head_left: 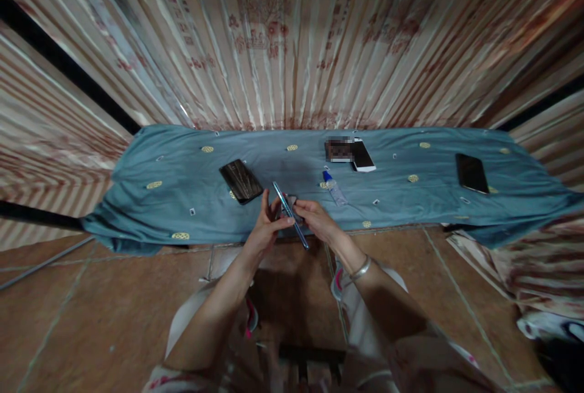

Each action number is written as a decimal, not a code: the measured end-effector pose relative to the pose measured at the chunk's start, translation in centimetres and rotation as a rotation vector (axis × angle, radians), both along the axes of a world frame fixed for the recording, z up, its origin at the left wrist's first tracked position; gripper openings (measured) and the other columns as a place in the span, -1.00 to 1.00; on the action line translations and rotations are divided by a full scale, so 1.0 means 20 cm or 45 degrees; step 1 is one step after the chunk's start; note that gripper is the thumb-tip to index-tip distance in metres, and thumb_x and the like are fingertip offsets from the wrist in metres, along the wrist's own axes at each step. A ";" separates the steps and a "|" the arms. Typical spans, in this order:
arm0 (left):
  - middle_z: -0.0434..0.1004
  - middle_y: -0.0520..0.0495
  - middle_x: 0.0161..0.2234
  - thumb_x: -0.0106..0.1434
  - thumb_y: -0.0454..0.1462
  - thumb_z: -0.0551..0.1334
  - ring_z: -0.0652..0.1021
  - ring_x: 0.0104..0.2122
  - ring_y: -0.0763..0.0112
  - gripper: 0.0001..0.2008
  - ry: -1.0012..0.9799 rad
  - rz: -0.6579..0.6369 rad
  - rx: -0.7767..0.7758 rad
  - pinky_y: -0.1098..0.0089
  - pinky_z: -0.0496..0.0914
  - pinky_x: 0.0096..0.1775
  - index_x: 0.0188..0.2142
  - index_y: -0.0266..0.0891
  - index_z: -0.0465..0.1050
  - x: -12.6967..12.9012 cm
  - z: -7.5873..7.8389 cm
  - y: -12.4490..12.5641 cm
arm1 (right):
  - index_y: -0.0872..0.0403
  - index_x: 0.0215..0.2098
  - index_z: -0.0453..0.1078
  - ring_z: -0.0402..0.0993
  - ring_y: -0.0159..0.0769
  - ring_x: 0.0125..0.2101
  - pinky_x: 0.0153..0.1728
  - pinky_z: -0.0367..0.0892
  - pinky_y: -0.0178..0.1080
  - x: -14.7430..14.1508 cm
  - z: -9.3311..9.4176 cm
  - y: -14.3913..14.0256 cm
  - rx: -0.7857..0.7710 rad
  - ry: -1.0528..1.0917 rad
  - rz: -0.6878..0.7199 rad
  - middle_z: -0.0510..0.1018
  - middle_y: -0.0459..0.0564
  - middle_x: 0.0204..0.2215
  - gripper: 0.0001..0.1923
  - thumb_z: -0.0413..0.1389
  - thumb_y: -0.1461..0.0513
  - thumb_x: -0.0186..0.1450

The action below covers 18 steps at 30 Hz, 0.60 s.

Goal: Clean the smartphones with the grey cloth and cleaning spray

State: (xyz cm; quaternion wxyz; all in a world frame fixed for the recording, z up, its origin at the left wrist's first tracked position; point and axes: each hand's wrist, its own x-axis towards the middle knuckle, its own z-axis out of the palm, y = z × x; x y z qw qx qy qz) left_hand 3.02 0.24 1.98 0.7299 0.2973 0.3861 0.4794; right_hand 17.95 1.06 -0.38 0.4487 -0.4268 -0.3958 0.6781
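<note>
Left grip (263,227) clamped on one slim phone (299,233), seen edge-on; right grip (320,221) beside it, closure unclear. Likely light, stiff, slippery, fragile; best held by long edges.

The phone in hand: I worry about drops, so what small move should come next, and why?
Probably ease the phone forward over the blue cloth: in the left hand, its near end shows past the cloth's front edge, against the tiled floor.
</note>
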 end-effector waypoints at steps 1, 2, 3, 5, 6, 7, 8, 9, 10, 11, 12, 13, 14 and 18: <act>0.45 -0.01 0.11 -0.22 -0.40 0.50 0.39 0.19 0.29 0.23 -0.010 0.013 -0.004 0.26 0.23 0.17 0.37 0.10 -0.08 -0.01 0.00 0.01 | 0.07 -0.38 0.55 0.51 -0.27 -0.32 -0.31 0.33 -0.31 0.00 0.00 0.00 -0.001 -0.003 0.009 0.61 -0.08 -0.46 -0.58 0.35 -0.09 0.03; 0.47 0.01 0.08 -0.22 -0.41 0.50 0.41 0.17 0.31 0.25 -0.020 0.027 -0.005 0.25 0.22 0.18 0.37 0.11 -0.11 -0.02 0.00 0.01 | 0.07 -0.38 0.55 0.50 -0.28 -0.33 -0.31 0.33 -0.31 -0.01 -0.01 0.00 -0.006 -0.006 0.017 0.61 -0.09 -0.46 -0.58 0.35 -0.09 0.02; 0.49 0.02 0.05 -0.22 -0.41 0.50 0.43 0.15 0.32 0.26 -0.029 0.041 -0.005 0.25 0.23 0.18 0.38 0.12 -0.14 -0.03 0.00 0.02 | 0.08 -0.39 0.55 0.50 -0.30 -0.35 -0.31 0.33 -0.31 -0.01 -0.01 -0.01 -0.015 -0.009 0.026 0.61 -0.10 -0.46 -0.57 0.36 -0.09 0.02; 0.52 0.04 0.00 -0.20 -0.41 0.50 0.46 0.12 0.33 0.29 -0.047 0.076 -0.006 0.24 0.24 0.18 0.39 0.14 -0.19 -0.05 0.00 0.04 | 0.08 -0.38 0.55 0.48 -0.34 -0.41 -0.33 0.32 -0.32 -0.02 -0.01 -0.02 -0.039 -0.004 0.046 0.61 -0.12 -0.47 -0.57 0.36 -0.09 0.02; 0.52 0.04 -0.01 -0.20 -0.42 0.49 0.47 0.12 0.33 0.30 -0.057 0.099 -0.007 0.23 0.25 0.17 0.39 0.15 -0.22 -0.06 0.00 0.05 | 0.08 -0.38 0.55 0.47 -0.36 -0.43 -0.34 0.31 -0.33 -0.03 -0.01 -0.02 -0.053 0.006 0.055 0.61 -0.12 -0.48 -0.56 0.37 -0.09 0.01; 0.52 0.04 -0.02 -0.19 -0.42 0.49 0.48 0.12 0.32 0.30 -0.065 0.120 -0.011 0.23 0.27 0.17 0.39 0.15 -0.25 -0.07 0.01 0.06 | 0.08 -0.38 0.56 0.47 -0.37 -0.45 -0.36 0.31 -0.33 -0.03 -0.01 -0.03 -0.064 0.019 0.066 0.62 -0.12 -0.48 -0.56 0.38 -0.09 0.00; 0.52 0.03 -0.02 -0.18 -0.43 0.48 0.48 0.12 0.32 0.30 -0.072 0.141 -0.018 0.23 0.28 0.16 0.39 0.16 -0.26 -0.08 0.01 0.07 | 0.09 -0.37 0.56 0.47 -0.37 -0.46 -0.37 0.30 -0.34 -0.03 0.00 -0.04 -0.071 0.031 0.080 0.62 -0.11 -0.48 -0.56 0.38 -0.09 0.00; 0.51 0.03 -0.01 -0.16 -0.44 0.47 0.49 0.11 0.31 0.29 -0.076 0.159 -0.026 0.23 0.30 0.15 0.39 0.18 -0.27 -0.09 0.02 0.08 | 0.09 -0.36 0.56 0.47 -0.37 -0.46 -0.37 0.30 -0.34 -0.04 0.00 -0.04 -0.074 0.042 0.096 0.63 -0.11 -0.47 -0.55 0.38 -0.09 0.01; 0.50 0.02 -0.01 -0.15 -0.45 0.46 0.50 0.11 0.31 0.28 -0.078 0.176 -0.038 0.23 0.33 0.14 0.39 0.20 -0.26 -0.10 0.02 0.09 | 0.10 -0.36 0.57 0.47 -0.38 -0.45 -0.37 0.30 -0.34 -0.04 0.01 -0.05 -0.075 0.051 0.115 0.63 -0.10 -0.47 -0.55 0.38 -0.09 0.01; 0.49 0.02 0.00 -0.14 -0.46 0.45 0.51 0.10 0.30 0.26 -0.078 0.190 -0.049 0.23 0.35 0.12 0.38 0.23 -0.24 -0.11 0.03 0.09 | 0.11 -0.35 0.57 0.48 -0.39 -0.45 -0.36 0.30 -0.34 -0.04 0.01 -0.06 -0.074 0.057 0.134 0.63 -0.09 -0.46 -0.54 0.37 -0.09 0.02; 0.48 0.02 0.01 -0.12 -0.47 0.44 0.51 0.10 0.30 0.25 -0.078 0.205 -0.058 0.23 0.38 0.10 0.38 0.25 -0.23 -0.11 0.03 0.10 | 0.11 -0.35 0.57 0.48 -0.39 -0.44 -0.35 0.30 -0.34 -0.04 0.02 -0.06 -0.073 0.060 0.151 0.63 -0.09 -0.46 -0.54 0.37 -0.09 0.03; 0.47 0.01 0.02 -0.11 -0.48 0.43 0.51 0.09 0.31 0.23 -0.080 0.224 -0.063 0.23 0.40 0.08 0.37 0.27 -0.22 -0.12 0.04 0.10 | 0.12 -0.35 0.57 0.48 -0.39 -0.44 -0.34 0.30 -0.34 -0.04 0.02 -0.07 -0.073 0.064 0.165 0.63 -0.08 -0.46 -0.53 0.36 -0.10 0.04; 0.46 0.01 0.03 -0.11 -0.48 0.43 0.51 0.09 0.31 0.23 -0.081 0.243 -0.066 0.24 0.42 0.06 0.37 0.28 -0.22 -0.12 0.05 0.10 | 0.12 -0.35 0.57 0.48 -0.39 -0.45 -0.33 0.30 -0.33 -0.04 0.02 -0.07 -0.074 0.066 0.174 0.63 -0.08 -0.46 -0.53 0.36 -0.10 0.04; 0.48 0.04 -0.05 -0.12 -0.46 0.45 0.49 0.06 0.30 0.22 -0.069 0.294 -0.060 0.21 0.46 0.01 0.35 0.28 -0.21 -0.13 0.07 0.11 | 0.15 -0.34 0.56 0.50 -0.37 -0.44 -0.33 0.32 -0.31 -0.04 0.02 -0.08 -0.064 0.044 0.225 0.63 -0.02 -0.45 -0.52 0.35 -0.10 0.07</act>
